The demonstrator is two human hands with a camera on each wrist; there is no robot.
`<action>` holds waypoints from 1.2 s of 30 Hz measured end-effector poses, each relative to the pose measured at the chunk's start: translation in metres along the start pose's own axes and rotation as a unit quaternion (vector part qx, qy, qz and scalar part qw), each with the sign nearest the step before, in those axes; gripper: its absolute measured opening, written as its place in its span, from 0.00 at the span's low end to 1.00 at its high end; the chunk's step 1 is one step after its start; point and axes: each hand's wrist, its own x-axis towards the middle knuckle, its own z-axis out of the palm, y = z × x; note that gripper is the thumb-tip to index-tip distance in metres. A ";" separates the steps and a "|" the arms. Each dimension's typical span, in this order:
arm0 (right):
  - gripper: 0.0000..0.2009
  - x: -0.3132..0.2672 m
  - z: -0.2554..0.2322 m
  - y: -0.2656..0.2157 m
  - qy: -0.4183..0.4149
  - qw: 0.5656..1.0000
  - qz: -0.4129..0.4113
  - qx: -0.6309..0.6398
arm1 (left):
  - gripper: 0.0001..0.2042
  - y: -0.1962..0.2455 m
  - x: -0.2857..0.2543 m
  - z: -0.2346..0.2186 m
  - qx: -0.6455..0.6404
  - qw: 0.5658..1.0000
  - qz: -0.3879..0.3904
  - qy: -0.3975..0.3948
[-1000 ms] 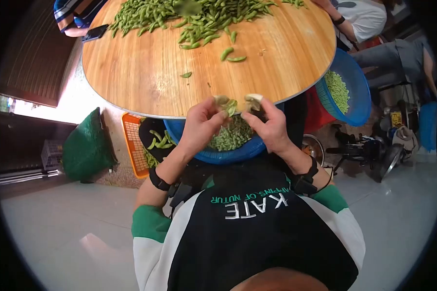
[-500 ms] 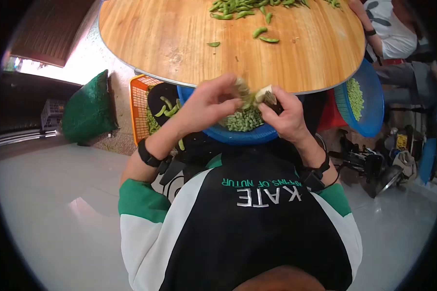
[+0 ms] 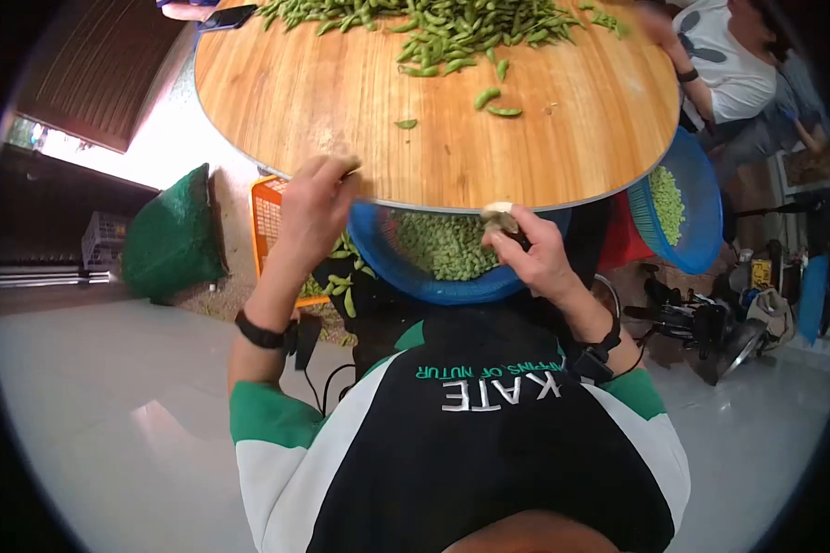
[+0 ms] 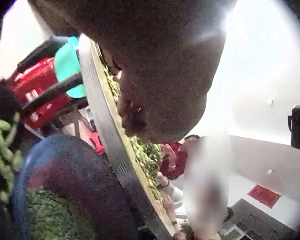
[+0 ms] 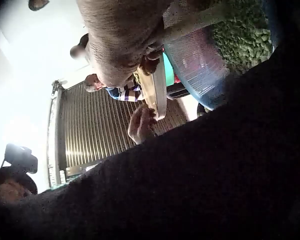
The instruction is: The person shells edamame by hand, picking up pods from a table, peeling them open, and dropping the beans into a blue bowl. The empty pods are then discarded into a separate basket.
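My left hand (image 3: 312, 210) is by the near left edge of the round wooden table (image 3: 295, 106), over the orange basket (image 3: 266, 207). Its fingers are bent and blurred, with a dark patch at the tips; I cannot tell whether they hold anything. Above the right side of a blue basin (image 3: 406, 288) is my right hand (image 3: 537, 258), thumb and forefinger curved close together. Something pale and brownish (image 3: 500, 219) shows at those fingertips. Shelled green beans (image 3: 452, 247) lie in the basin, partly under the table edge. Loose green pods (image 3: 341, 286) rest on dark cloth beside it.
A heap of green pods (image 3: 470, 28) covers the table's far side, with a few strays (image 3: 504, 111) nearer. At right, a second blue basin (image 3: 696, 212) holds shelled beans. A green sack (image 3: 171, 235) stands on the left. Another person (image 3: 724, 78) sits at the far right.
My left hand has moved left, away from the right hand and the basin, to the table edge. My right hand stays over the basin. The head view has shifted slightly.
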 end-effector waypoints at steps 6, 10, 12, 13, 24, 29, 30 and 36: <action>0.19 0.001 -0.005 -0.005 -0.011 0.989 0.066 0.130 | 0.05 0.014 0.075 0.064 0.040 0.994 0.098 0.033; 0.19 -0.001 -0.007 0.003 0.016 0.978 0.101 0.181 | 0.05 0.032 0.110 0.102 0.011 0.985 0.169 0.022; 0.19 0.001 -0.006 0.003 0.016 0.981 0.082 0.177 | 0.08 0.031 0.127 0.127 0.057 0.989 0.136 0.022; 0.19 0.000 -0.005 0.007 0.023 0.980 0.082 0.178 | 0.10 0.033 0.132 0.136 0.053 0.994 0.100 -0.003; 0.19 0.000 -0.023 0.002 0.074 0.951 0.088 0.286 | 0.08 0.064 0.095 0.110 -0.168 0.979 0.003 -0.112; 0.13 0.005 -0.017 -0.008 0.021 0.896 0.126 0.425 | 0.07 0.100 0.045 0.083 -0.530 0.821 -0.128 -0.171; 0.13 0.006 -0.016 -0.009 0.022 0.894 0.133 0.426 | 0.07 0.105 0.043 0.077 -0.531 0.819 -0.134 -0.173; 0.10 0.002 -0.012 -0.012 -0.021 0.882 0.095 0.461 | 0.06 0.090 0.019 0.083 -0.556 0.789 -0.215 -0.152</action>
